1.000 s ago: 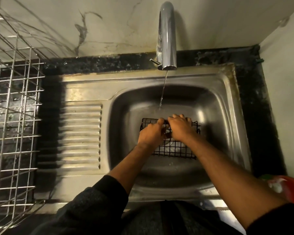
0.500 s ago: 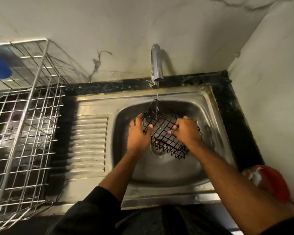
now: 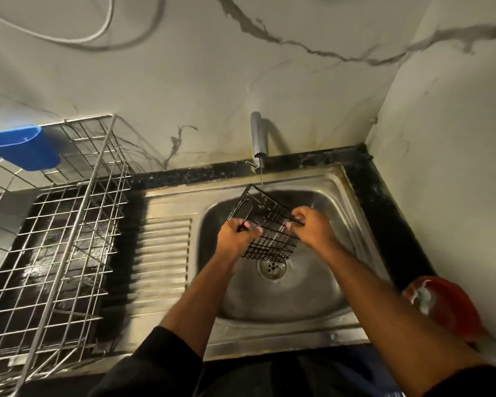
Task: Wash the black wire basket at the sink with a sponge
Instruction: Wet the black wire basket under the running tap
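1. Black wire basket (image 3: 265, 224) hangs above the sink (image 3: 338, 282) bowl, tilted, with one corner raised toward 12 o'clock under the thin stream from the tap (image 3: 257, 138); it looks held this way so that water runs down through the mesh.
2. At the basket's 9 o'clock side the left hand (image 3: 235, 234) grips the rim, its fingers (image 3: 252, 226) curled round the wire.
3. At 3 o'clock the right hand (image 3: 312, 229) pinches the opposite edge, fingers bent tightly over the wire; neither hand carries a sponge, so this seems a rinse, not a scrub.
4. Holding both sides probably steadies the light, springy frame while it is turned under the water.
5. Thin dark rods form the basket's open square grid; the sink is dull pressed steel with a ribbed drainboard (image 3: 166, 253) at 9 o'clock and a perforated drain (image 3: 272, 267) directly below the basket.
6. Farther toward 9 o'clock, on the dark speckled desk (image 3: 189, 176), stands a bright wire dish rack (image 3: 69, 253) with a blue plastic cup (image 3: 23, 147) on it.
7. A red bowl (image 3: 447, 308) sits at 4 o'clock; its contents are unclear.
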